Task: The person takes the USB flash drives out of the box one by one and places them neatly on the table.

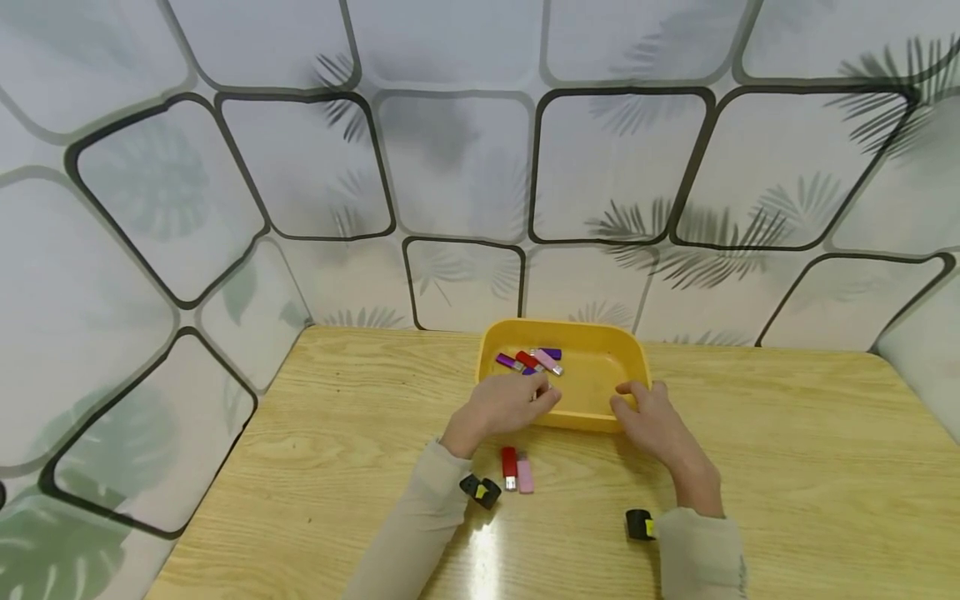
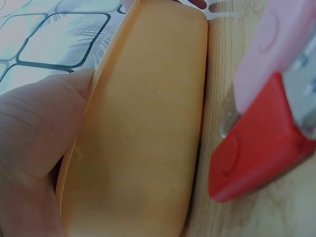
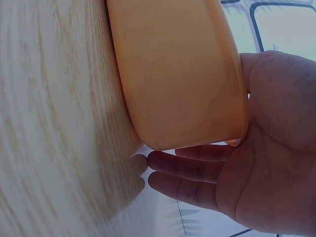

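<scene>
A yellow plastic bin (image 1: 592, 383) stands near the back of the table with several purple, red and pink USB sticks (image 1: 527, 361) at its left end. My left hand (image 1: 508, 404) reaches over the front rim beside these sticks, its fingers bent downward. The left wrist view shows its thumb at the rim, but its fingertips are hidden. At the right end, my right hand (image 1: 660, 423) grips the bin's wall, some fingers lying along the outside. A red USB stick (image 1: 509, 468) and a pink USB stick (image 1: 525, 473) lie side by side in front of the bin.
The wooden table (image 1: 360, 417) meets a patterned wall covering (image 1: 465, 167) just behind the bin. Black straps with yellow marks sit at both wrists.
</scene>
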`<state>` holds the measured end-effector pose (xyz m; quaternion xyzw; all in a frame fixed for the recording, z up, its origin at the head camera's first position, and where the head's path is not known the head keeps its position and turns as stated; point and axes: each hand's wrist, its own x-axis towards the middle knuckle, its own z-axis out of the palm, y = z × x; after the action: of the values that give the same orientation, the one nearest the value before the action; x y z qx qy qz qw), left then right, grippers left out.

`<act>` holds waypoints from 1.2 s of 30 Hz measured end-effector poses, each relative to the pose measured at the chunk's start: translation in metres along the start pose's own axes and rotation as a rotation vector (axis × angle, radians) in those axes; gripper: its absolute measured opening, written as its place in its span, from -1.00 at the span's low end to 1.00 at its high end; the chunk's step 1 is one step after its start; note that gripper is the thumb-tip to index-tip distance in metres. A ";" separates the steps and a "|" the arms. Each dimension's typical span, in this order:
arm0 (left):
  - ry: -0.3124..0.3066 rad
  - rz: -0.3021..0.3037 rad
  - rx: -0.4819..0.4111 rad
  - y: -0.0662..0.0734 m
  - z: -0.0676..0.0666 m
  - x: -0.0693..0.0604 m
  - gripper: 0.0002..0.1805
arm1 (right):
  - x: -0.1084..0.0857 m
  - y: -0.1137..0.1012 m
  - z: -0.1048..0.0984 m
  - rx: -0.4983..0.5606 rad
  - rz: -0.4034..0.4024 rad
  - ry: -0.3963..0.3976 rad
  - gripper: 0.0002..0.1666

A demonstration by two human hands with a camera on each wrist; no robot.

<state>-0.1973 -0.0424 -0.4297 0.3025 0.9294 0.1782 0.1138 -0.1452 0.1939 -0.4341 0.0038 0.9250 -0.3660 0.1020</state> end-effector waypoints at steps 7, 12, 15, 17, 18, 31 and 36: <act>0.087 0.032 0.004 0.000 -0.001 0.000 -0.71 | -0.002 -0.002 -0.001 0.012 0.002 -0.005 -0.40; 0.206 0.081 -0.019 0.003 -0.007 -0.003 -0.78 | -0.002 -0.005 -0.001 0.014 -0.029 0.003 -0.41; 0.259 0.098 -0.061 0.009 -0.013 -0.007 -0.84 | -0.002 -0.007 -0.001 0.007 -0.055 0.011 -0.42; 0.270 0.098 -0.089 0.014 -0.018 -0.010 -0.85 | -0.002 -0.008 -0.001 0.002 -0.062 0.011 -0.42; 0.270 0.097 -0.103 0.017 -0.021 -0.011 -0.85 | -0.002 -0.009 -0.002 0.001 -0.062 0.011 -0.42; -0.005 0.273 -0.078 0.048 -0.032 -0.040 -0.76 | 0.002 -0.009 -0.001 0.010 -0.064 0.024 -0.41; -0.097 0.294 -0.003 0.062 -0.017 -0.046 -0.76 | 0.000 -0.002 -0.001 -0.002 -0.042 0.019 -0.40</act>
<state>-0.1336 -0.0278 -0.3846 0.4434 0.8683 0.1794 0.1316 -0.1457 0.1933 -0.4320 -0.0123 0.9262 -0.3670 0.0854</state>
